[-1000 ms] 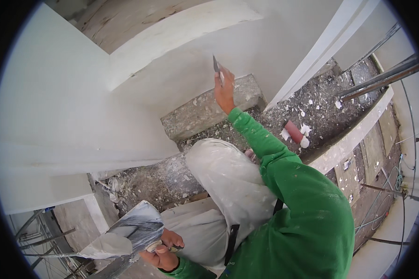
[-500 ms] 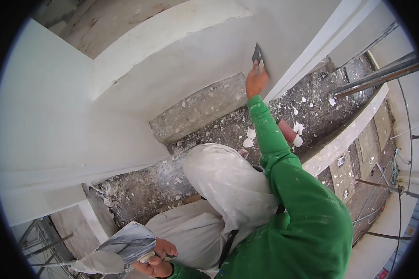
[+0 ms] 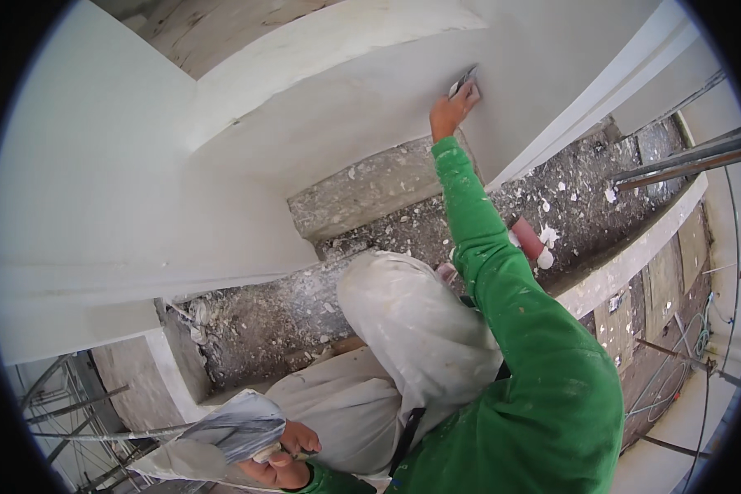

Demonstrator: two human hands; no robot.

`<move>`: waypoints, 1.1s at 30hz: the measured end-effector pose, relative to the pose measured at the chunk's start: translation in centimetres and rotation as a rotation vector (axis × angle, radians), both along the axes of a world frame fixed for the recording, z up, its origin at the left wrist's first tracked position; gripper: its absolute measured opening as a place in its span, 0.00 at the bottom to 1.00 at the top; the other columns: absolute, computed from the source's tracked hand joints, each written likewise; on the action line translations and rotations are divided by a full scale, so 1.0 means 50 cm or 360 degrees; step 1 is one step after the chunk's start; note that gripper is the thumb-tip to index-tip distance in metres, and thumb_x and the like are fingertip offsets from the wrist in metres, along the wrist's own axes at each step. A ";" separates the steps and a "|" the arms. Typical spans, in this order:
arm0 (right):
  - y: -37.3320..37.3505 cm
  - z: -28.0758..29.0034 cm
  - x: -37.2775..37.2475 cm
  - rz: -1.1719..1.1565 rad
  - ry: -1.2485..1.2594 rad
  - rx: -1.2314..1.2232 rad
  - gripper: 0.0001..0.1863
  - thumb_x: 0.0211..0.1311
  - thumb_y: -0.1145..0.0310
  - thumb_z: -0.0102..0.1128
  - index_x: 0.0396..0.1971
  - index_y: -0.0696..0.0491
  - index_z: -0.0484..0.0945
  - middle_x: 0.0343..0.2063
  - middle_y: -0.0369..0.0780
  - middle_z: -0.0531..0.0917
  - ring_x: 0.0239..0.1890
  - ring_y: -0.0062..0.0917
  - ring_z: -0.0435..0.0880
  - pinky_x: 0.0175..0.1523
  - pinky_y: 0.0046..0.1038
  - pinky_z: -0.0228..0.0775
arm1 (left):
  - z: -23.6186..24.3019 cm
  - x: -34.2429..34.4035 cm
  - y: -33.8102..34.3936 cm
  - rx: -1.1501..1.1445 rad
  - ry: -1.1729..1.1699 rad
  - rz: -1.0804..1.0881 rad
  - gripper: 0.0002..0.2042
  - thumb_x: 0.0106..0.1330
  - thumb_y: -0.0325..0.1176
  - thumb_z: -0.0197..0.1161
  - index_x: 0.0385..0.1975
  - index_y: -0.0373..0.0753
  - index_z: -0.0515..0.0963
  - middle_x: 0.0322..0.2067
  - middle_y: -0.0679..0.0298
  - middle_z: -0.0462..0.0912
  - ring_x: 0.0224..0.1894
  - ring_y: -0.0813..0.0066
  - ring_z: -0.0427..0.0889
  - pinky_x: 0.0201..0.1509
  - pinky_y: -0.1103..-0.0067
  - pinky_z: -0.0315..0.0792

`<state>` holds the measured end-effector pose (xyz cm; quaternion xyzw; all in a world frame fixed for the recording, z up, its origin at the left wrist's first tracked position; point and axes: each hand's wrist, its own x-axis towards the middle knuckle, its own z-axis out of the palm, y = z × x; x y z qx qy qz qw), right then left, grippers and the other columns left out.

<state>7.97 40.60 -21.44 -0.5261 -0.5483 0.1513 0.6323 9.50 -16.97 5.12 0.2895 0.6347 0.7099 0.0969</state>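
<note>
At the upper middle, my right hand [image 3: 455, 109] is closed round a small putty knife [image 3: 467, 80], its dark blade against the smooth grey-white plastered wall [image 3: 535, 74]. At the lower left, my left hand [image 3: 281, 463] grips the pale handle of a plastering trowel [image 3: 243, 426], whose broad flat face is smeared grey and white. This trowel is held low beside my legs, in pale, stained trousers [image 3: 416, 317]. My right arm, in a paint-flecked green sleeve, reaches up and forward to the wall.
A rough concrete block [image 3: 370, 185] lies along the wall's foot. White splatters and debris cover the dark floor [image 3: 263, 337]. A reddish cylinder [image 3: 527, 237] lies right of my arm. Metal poles [image 3: 683, 156] jut in from the right; scaffold tubes [image 3: 82, 412] show lower left.
My right hand has moved up along the wall with the putty knife, whose blade now points up and right. The left hand keeps its grip on the trowel. The view has shifted slightly.
</note>
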 end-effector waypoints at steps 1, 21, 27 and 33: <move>-0.011 0.005 -0.016 0.0040 -0.0038 -0.0115 0.34 0.51 0.80 0.55 0.62 0.64 0.59 0.58 0.52 0.63 0.61 0.47 0.63 0.64 0.45 0.54 | 0.003 0.002 -0.003 0.0003 -0.0002 0.0020 0.20 0.68 0.43 0.57 0.49 0.40 0.57 0.17 0.59 0.63 0.11 0.68 0.67 0.08 0.76 0.66; -0.520 0.169 -0.123 0.2222 0.0242 -0.0165 0.30 0.62 0.78 0.48 0.66 0.53 0.60 0.52 0.45 0.65 0.59 0.36 0.63 0.65 0.37 0.51 | 0.049 -0.102 -0.024 0.0022 -0.0269 -0.0666 0.25 0.66 0.43 0.60 0.50 0.29 0.59 0.15 0.59 0.65 0.11 0.70 0.67 0.07 0.75 0.66; -0.534 0.361 0.073 0.2760 0.0192 0.0454 0.37 0.52 0.87 0.46 0.66 0.54 0.60 0.55 0.46 0.62 0.60 0.37 0.61 0.65 0.31 0.51 | -0.212 -0.172 0.116 0.0498 -0.1524 -0.1453 0.24 0.69 0.35 0.54 0.61 0.36 0.57 0.22 0.57 0.66 0.17 0.68 0.69 0.08 0.75 0.67; -0.501 0.228 0.194 0.2720 -0.1066 0.0024 0.37 0.51 0.85 0.51 0.65 0.55 0.61 0.56 0.47 0.63 0.59 0.36 0.61 0.60 0.32 0.55 | -0.266 -0.132 0.221 0.0305 -0.1634 -0.1622 0.19 0.69 0.35 0.56 0.54 0.32 0.64 0.23 0.63 0.67 0.18 0.78 0.67 0.13 0.82 0.65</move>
